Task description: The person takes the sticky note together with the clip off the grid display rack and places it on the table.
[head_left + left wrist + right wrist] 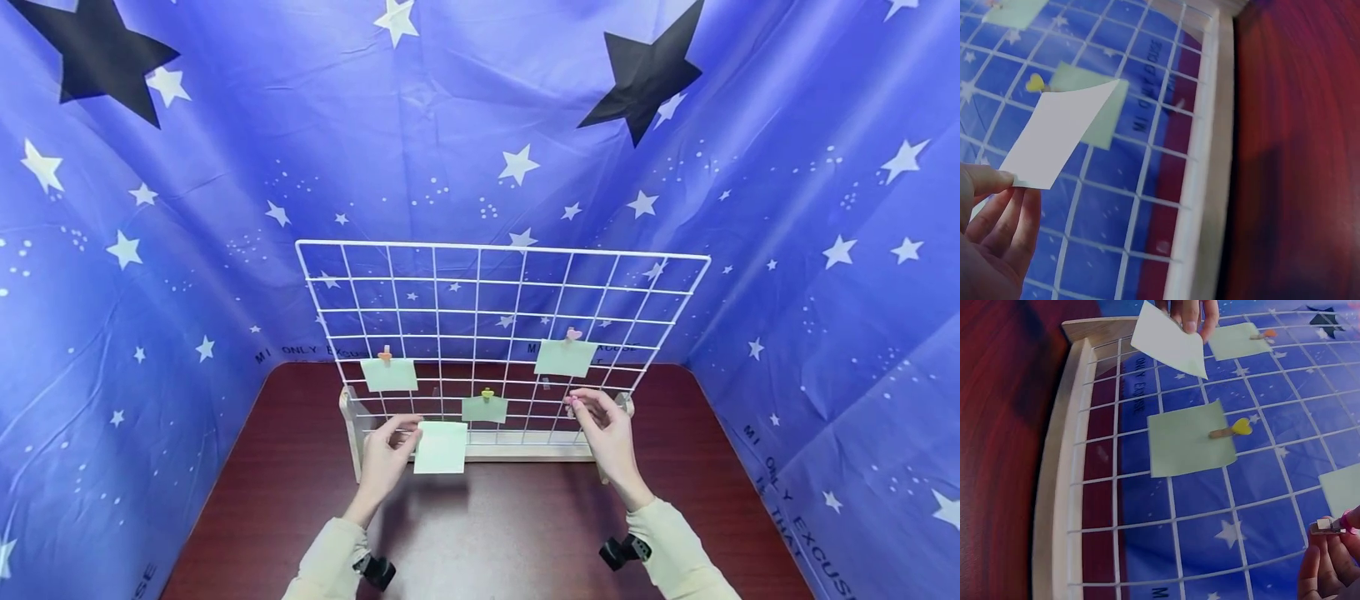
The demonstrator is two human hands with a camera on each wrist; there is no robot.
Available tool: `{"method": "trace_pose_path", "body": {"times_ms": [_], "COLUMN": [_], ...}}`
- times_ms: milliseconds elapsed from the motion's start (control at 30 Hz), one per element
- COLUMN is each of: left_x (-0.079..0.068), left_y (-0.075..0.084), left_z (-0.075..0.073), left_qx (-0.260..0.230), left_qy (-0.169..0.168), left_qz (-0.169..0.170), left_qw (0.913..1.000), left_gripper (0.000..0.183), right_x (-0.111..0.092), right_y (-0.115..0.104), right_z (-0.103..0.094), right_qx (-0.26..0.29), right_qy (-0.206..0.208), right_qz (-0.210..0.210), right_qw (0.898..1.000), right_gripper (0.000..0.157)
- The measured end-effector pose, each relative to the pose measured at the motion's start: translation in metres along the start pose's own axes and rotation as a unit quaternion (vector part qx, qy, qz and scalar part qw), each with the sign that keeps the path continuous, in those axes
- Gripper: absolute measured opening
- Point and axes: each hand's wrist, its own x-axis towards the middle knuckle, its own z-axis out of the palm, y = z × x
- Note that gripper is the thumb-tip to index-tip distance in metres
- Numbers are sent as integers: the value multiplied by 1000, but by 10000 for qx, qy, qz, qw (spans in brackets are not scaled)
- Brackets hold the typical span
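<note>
Left wrist: held note (1054,140) partly hides clipped note (1107,119), grid (1137,195).

A pale green note (440,450) and a pink clip (1330,525) are held aloft, well apart.

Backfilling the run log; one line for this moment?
left hand: pinches unclipped pale-green sticky note | right hand: pinches pink-topped clothespin | white wire grid: three clipped notes

Blue cloth backdrop (450,108) bearing white stars (519,164), black stars (647,73), printed lettering (802,527); dark red, wood-grained tabletop (277,492).
</note>
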Motion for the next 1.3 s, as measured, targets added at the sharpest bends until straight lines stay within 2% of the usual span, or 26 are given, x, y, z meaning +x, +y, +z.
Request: {"method": "trace_pose_path", "body": {"times_ms": [233, 433, 667, 933, 1300], "left_x": [-13, -19, -22, -30, -38], "left_y": [-18, -31, -47, -94, -117], "left_z": [-15, -24, -32, -38, -46], "left_qx": [100, 369, 308, 359, 26], "left_qy": [203, 383, 90, -33, -187], "left_qz": [-518, -466, -572, -1253, -1881], "left_qw": [9984, 9975, 9978, 9915, 9820], "left_gripper": [17, 18, 19, 20, 27], "right_x": [-8, -16, -22, -33, -50], "right_y": [15, 32, 48, 62, 80], "right_z": [-4, -11, -16, -19, -24], "right_qx": [-69, -244, -493, -730, -525], "right_qy": [-8, -128, -392, -360, -422], "right_qz": [183, 277, 449, 843, 1285], "right_qw": [9998, 9992, 9970, 9931, 9894], "right_gripper": [16, 16, 14, 16, 23]}}
